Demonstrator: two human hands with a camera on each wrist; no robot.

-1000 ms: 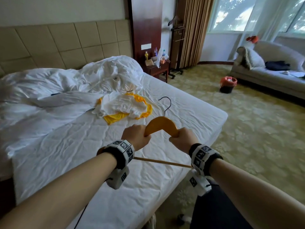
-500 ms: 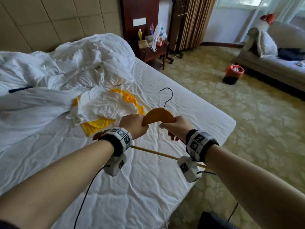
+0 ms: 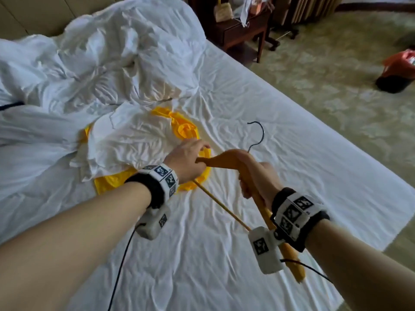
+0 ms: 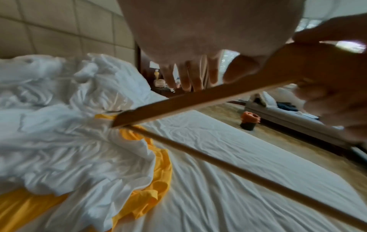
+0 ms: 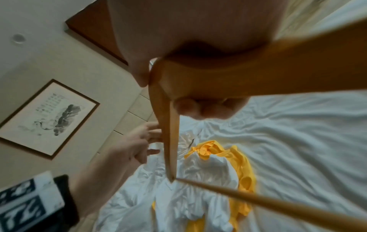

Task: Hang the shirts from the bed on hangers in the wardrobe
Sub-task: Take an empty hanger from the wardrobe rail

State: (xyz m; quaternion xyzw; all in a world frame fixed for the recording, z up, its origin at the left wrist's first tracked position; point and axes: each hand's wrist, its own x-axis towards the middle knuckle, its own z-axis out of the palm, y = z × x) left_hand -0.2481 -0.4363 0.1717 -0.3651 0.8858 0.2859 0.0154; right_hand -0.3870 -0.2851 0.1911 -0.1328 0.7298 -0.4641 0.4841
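Overhead, the head view shows both hands above the middle of the white-sheeted bed (image 3: pixel 280 153). The right hand (image 3: pixel 258 178) is curled round one arm of the orange-brown wooden hanger (image 3: pixel 226 159), its dark metal hook (image 3: pixel 258 135) pointing toward the far side of the bed. The left hand (image 3: pixel 186 160) rests against the other arm with its fingers loosely extended, over a crumpled white shirt (image 3: pixel 125 140) lying on a bright yellow shirt (image 3: pixel 186 129) near the rumpled white duvet (image 3: pixel 112 59). A dark wooden nightstand (image 3: pixel 242 32) stands by the head of the bed, and a red-lined bin (image 3: pixel 395 72) sits on the patterned carpet.

From the left wrist, the fingers (image 4: pixel 190 78) hang straight, apart from the hanger arm (image 4: pixel 198 100) below them; whether the palm touches it is hidden. Only here does a grey sofa (image 4: pixel 298 114) appear beyond the bin (image 4: pixel 249 120).

From the right wrist, the fingertips (image 5: pixel 200 108) wrap under the hanger's bend (image 5: pixel 218 78), and the left hand (image 5: pixel 137 146) shows spread fingers beside the arm. A framed ink picture (image 5: pixel 47 117) on the wall shows only in this view.
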